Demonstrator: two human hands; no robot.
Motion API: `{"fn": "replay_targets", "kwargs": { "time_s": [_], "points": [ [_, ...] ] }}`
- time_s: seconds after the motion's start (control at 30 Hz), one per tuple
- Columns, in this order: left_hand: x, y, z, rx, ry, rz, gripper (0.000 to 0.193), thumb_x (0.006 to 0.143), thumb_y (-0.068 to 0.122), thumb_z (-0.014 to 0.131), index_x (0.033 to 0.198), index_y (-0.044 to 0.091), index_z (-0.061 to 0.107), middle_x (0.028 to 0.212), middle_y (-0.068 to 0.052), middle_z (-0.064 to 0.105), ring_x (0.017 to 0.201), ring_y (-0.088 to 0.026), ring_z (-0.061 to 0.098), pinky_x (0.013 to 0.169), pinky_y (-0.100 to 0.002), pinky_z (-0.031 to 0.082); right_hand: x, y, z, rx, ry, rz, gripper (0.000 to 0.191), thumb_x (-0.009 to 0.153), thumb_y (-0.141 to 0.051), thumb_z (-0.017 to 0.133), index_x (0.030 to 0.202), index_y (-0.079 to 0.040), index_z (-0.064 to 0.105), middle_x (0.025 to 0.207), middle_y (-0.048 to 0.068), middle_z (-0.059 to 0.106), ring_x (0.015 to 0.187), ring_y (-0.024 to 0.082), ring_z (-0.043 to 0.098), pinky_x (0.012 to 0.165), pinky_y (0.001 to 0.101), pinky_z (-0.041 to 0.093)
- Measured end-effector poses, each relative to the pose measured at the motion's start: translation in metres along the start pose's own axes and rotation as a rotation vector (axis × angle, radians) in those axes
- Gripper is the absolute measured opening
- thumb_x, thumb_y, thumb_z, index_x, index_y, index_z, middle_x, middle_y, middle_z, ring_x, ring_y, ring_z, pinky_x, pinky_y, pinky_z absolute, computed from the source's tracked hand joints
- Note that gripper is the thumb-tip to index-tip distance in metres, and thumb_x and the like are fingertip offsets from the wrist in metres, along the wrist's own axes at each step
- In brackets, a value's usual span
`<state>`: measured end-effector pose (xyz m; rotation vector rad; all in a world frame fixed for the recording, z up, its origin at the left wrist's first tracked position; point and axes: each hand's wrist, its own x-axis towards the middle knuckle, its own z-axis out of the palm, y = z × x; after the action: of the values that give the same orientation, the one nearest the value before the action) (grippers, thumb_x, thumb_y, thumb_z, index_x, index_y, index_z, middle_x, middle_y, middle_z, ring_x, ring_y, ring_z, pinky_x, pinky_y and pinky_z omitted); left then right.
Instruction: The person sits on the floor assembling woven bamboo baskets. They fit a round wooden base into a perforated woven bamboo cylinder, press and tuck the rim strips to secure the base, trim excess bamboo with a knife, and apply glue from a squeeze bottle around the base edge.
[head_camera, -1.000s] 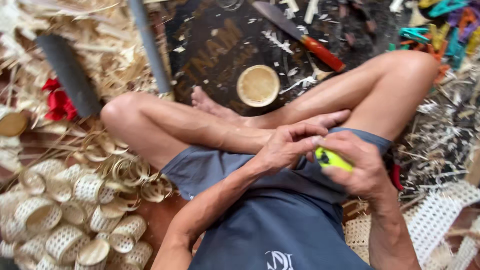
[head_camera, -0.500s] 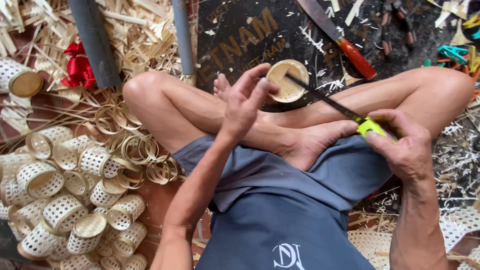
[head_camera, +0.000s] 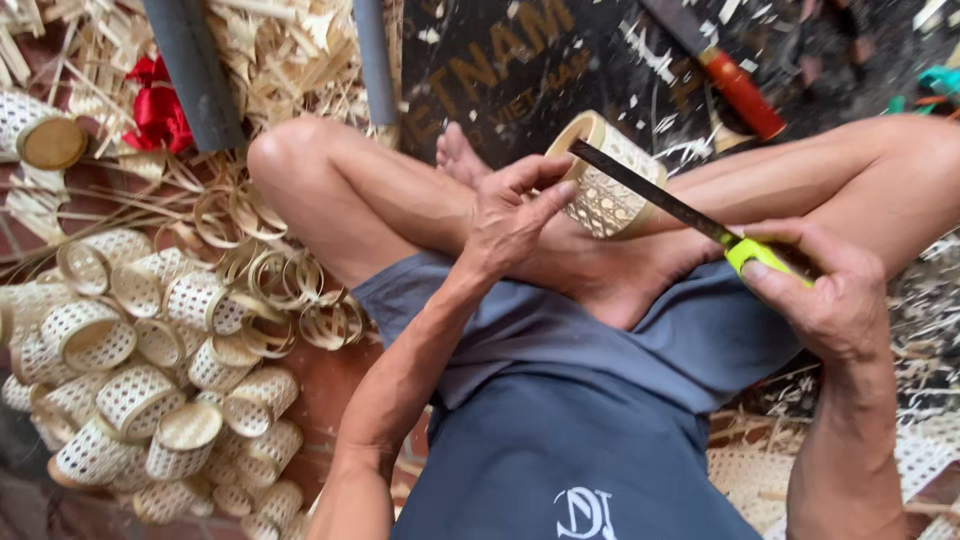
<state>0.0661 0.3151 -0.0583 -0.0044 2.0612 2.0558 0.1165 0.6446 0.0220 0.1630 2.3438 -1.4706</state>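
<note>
I sit cross-legged in grey shorts. My left hand (head_camera: 515, 215) grips a small woven bamboo cup (head_camera: 612, 180), tilted on its side above my foot. My right hand (head_camera: 825, 295) is closed on the yellow-green handle of a long dark blade (head_camera: 655, 192). The blade's tip rests against the cup's wooden rim, just past my left thumb.
A heap of several finished woven cups (head_camera: 150, 390) lies at the left with loose bamboo rings (head_camera: 290, 290) beside it. Bamboo shavings, a red cloth (head_camera: 155, 105), two grey poles (head_camera: 195, 70), a red-handled knife (head_camera: 720, 65) on a dark mat.
My left hand has picked the cup off the mat and turned it on its side. The blade has come up against its rim. The view has moved closer.
</note>
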Motion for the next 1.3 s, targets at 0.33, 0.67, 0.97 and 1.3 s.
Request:
{"fn": "replay_targets", "kwargs": {
  "time_s": [0.33,0.67,0.97,1.3],
  "points": [
    [-0.044,-0.020,-0.019,0.121,0.232,-0.053,0.038,0.101,0.012,0.076,0.138,0.013,0.070,0.107,-0.001,0.075,0.118,-0.012,0.061,0.125,-0.034,0.031,0.008,-0.022,0.022,-0.125,-0.128,-0.028,0.034,0.093,-0.015,0.073,0.123,0.000,0.072,0.102,0.009,0.074,0.092,0.012,0.067,0.085,0.0250,0.053],
    [-0.044,-0.025,-0.025,0.138,0.201,-0.029,0.039,0.100,0.015,0.077,0.137,0.019,0.069,0.146,-0.007,0.064,0.159,-0.020,0.024,0.133,-0.039,0.009,0.005,-0.014,0.022,-0.086,-0.161,0.060,0.034,0.093,-0.018,0.072,0.123,-0.001,0.072,0.093,0.008,0.075,0.083,0.012,0.067,0.075,0.0255,0.053],
    [-0.041,-0.019,-0.028,0.073,0.176,-0.080,0.037,0.099,0.009,0.076,0.135,0.011,0.070,0.122,-0.005,0.076,0.130,-0.012,0.054,0.127,-0.033,0.027,0.004,-0.011,0.024,-0.126,-0.137,-0.019,0.035,0.092,-0.018,0.074,0.122,-0.001,0.072,0.104,0.008,0.074,0.091,0.013,0.068,0.081,0.0266,0.054],
    [-0.039,-0.012,-0.030,-0.002,0.151,-0.065,0.035,0.098,0.008,0.077,0.132,0.005,0.071,0.120,-0.005,0.076,0.121,-0.009,0.061,0.120,-0.029,0.038,0.004,-0.020,0.026,-0.135,-0.138,-0.113,0.033,0.087,-0.014,0.074,0.116,0.000,0.071,0.111,0.011,0.073,0.103,0.017,0.069,0.093,0.0291,0.054]
  ]
}}
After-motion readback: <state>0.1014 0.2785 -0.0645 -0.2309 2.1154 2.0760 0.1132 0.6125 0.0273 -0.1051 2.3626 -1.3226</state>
